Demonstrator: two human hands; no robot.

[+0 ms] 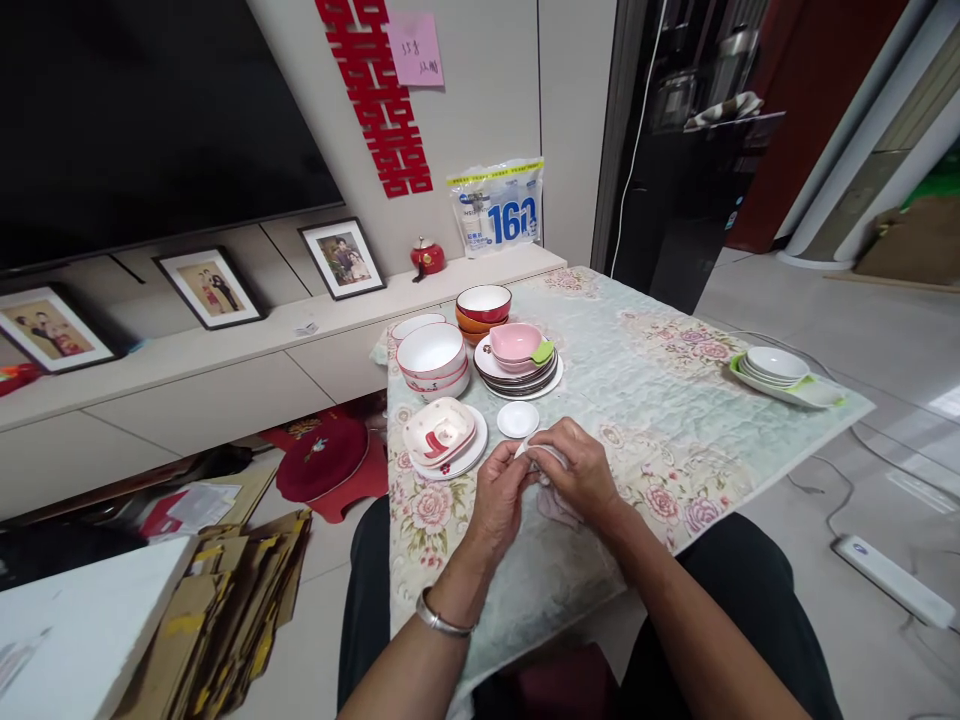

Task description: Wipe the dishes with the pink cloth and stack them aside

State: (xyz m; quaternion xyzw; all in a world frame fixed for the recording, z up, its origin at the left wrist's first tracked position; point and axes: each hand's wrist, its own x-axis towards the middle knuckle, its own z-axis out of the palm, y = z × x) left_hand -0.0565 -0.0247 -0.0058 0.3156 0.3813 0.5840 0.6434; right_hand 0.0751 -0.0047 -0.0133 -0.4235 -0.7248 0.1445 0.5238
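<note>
My left hand [498, 497] pinches a small white dish [523, 447] near the table's front edge. Fingers of my right hand [579, 470] are closed over a pale pinkish cloth [556, 505], pressing it at the dish. Most of that dish is covered by my fingers. Just beyond my hands lies another small white saucer [517, 419]. To the left, square patterned bowls [441, 432] rest on a white plate [472, 455]. Behind them stand stacked white bowls with red rims [431, 352]. A pink bowl [516, 342] tops a pile of plates [553, 382].
Red and orange bowls [484, 303] are stacked at the back. Small white dishes sit on a green-edged tray [814, 397] at the right. The flowered tablecloth [660, 400] covers the table. Folded cardboard [225, 610] and a red stool [330, 460] are on the left; a power strip [892, 580] is right.
</note>
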